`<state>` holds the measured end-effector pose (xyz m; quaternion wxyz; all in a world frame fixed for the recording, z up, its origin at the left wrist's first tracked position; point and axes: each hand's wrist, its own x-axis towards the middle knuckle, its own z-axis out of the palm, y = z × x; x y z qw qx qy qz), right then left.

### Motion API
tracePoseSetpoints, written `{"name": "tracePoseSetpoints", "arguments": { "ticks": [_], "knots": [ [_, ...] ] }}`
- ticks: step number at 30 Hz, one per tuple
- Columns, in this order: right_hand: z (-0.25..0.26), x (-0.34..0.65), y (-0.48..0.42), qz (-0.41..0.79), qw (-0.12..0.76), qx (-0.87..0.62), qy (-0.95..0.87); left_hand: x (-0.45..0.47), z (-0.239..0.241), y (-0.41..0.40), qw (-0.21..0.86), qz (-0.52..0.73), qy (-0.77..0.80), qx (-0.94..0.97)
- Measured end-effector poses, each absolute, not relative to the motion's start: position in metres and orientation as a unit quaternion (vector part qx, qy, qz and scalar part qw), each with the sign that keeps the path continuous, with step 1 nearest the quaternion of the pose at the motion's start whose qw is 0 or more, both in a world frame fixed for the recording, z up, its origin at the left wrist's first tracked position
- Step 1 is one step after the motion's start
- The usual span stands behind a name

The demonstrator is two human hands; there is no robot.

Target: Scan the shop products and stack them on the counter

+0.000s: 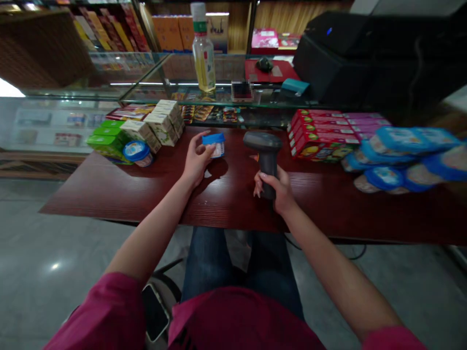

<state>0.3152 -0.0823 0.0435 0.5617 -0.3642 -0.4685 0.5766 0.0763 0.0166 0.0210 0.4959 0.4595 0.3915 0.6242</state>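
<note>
My left hand (198,158) grips a small tub with a blue lid (214,144) between thumb and fingers, its side turned toward the middle of the brown table. Wrapped round the handle of a dark grey barcode scanner (268,155) is my right hand (274,187). The scanner is held upright, its head level with the tub and a short gap to the right of it. A similar blue-lidded tub (137,152) stands at the left, beside green boxes (107,140) and pale cartons (163,127).
Red boxes (321,136) and stacked blue-lidded tubs (394,155) occupy the table's (233,209) right side. Behind it, a glass counter carries a bottle of yellow liquid (205,63), a phone-like device (242,91) and a large black machine (350,63). A phone (155,311) lies by my left side.
</note>
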Motion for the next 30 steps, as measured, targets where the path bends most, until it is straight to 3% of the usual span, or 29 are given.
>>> {"name": "tracePoseSetpoints", "arguments": {
  "ticks": [5,11,18,24,30],
  "knots": [
    [0.035,0.367,-0.107,0.445,0.667,-0.397,-0.447,0.119,0.035,0.005,0.480,0.604,0.362,0.522],
    [0.027,0.443,-0.149,0.152,0.804,-0.431,-0.380,0.242,0.049,-0.005,0.542,0.520,0.254,0.609],
    [0.015,0.518,-0.170,-0.061,0.754,-0.560,-0.337,0.403,0.069,-0.015,0.509,0.519,0.176,0.664],
    [-0.001,0.535,-0.160,0.011,0.771,-0.587,-0.245,0.477,0.053,-0.020,0.422,0.533,0.176,0.712],
    [-0.003,0.534,-0.159,-0.026,0.758,-0.579,-0.300,0.489,0.033,-0.023,0.372,0.538,0.184,0.734]
  ]
}}
